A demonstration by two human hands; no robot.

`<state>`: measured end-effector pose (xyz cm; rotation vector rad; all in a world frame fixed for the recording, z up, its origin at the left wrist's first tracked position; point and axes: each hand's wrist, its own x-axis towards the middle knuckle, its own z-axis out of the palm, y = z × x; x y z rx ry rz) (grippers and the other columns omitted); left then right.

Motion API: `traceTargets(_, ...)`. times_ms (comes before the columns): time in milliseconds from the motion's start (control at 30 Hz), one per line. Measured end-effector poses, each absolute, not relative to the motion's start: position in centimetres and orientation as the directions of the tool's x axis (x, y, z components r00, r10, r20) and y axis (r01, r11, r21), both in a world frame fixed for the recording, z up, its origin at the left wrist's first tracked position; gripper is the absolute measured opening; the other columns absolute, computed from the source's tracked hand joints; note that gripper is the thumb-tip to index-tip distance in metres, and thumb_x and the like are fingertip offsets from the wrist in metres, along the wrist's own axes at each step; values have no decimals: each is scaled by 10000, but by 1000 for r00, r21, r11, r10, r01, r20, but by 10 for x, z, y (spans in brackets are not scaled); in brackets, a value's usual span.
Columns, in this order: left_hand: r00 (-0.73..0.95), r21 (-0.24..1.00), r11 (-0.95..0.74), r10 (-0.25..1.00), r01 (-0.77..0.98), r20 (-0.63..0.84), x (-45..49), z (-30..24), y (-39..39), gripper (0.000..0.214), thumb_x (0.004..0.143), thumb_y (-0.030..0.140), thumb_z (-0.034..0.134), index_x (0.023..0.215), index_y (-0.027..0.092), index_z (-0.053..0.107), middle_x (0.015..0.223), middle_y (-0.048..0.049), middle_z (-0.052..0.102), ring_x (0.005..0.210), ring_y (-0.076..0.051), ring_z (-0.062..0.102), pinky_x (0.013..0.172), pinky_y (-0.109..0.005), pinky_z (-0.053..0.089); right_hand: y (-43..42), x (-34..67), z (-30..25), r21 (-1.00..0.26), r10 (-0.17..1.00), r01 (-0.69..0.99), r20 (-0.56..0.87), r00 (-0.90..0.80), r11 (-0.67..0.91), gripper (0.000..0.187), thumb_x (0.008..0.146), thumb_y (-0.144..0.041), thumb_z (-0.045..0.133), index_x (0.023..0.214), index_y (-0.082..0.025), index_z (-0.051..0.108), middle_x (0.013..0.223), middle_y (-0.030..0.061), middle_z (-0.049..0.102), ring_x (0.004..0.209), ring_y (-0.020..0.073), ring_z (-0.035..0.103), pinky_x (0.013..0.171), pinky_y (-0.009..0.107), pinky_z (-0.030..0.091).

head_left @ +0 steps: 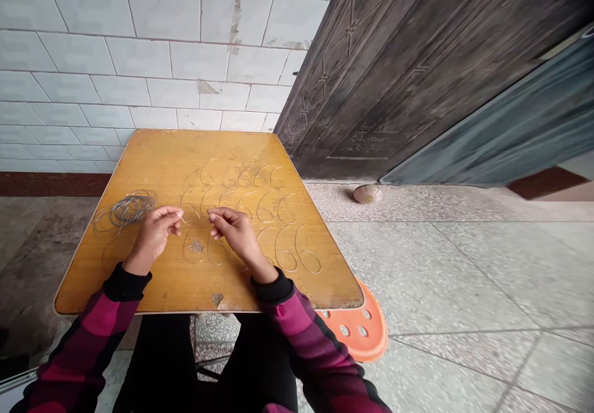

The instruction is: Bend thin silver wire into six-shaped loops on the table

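Observation:
Above the wooden table (185, 295), my left hand (156, 234) pinches a thin piece of wire (184, 220) between thumb and fingertips. My right hand (236, 232) faces it a short way to the right, thumb and forefinger pressed together at what looks like the same wire; its far end is too fine to follow. Rows of bent wires shaped like a 6, such as one wire shape (309, 258) near the right edge, lie around and beyond my hands. A loose coil of grey wire (132, 209) rests just left of my left hand.
An orange stool (366, 329) with holes stands under the table's right front corner. White tiled wall (162, 60) backs the table. To the right are a dark carved door (371, 91), a blue-grey curtain (487, 119) and a rounded stone-like object (366, 194) on the floor.

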<state>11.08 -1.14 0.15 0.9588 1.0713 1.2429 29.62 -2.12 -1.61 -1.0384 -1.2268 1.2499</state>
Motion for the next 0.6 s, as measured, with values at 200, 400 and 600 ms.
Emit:
traceTargets(200, 39, 995, 88, 995, 40, -90, 82, 34, 29, 166, 599, 244, 733, 676, 120, 655, 588, -10, 585, 492, -89, 517, 455, -208, 437, -26, 295, -23, -993, 985, 6, 112, -131, 114, 292, 786, -408, 638, 932, -159, 686, 683, 4, 637, 502, 97, 597, 466, 212, 467)
traceTargets(400, -36, 913, 164, 986, 374, -162, 84, 49, 118, 60, 659, 90, 593, 615, 130, 583, 561, -5, 564, 497, -74, 527, 517, -190, 471, -32, 292, -29, -942, 952, 191, 238, -194, 275, 209, 857, -334, 573, 935, -184, 697, 737, 25, 665, 572, 117, 602, 545, 243, 476)
traceTargets(600, -90, 849, 236, 971, 474, -220, 102, 29, 166, 128, 632, 87, 654, 590, 134, 543, 473, 11, 512, 463, -79, 508, 554, -224, 521, -37, 295, -21, -837, 905, 353, 346, -249, 417, 161, 879, -225, 542, 899, -185, 697, 743, 31, 677, 697, 148, 622, 657, 269, 476)
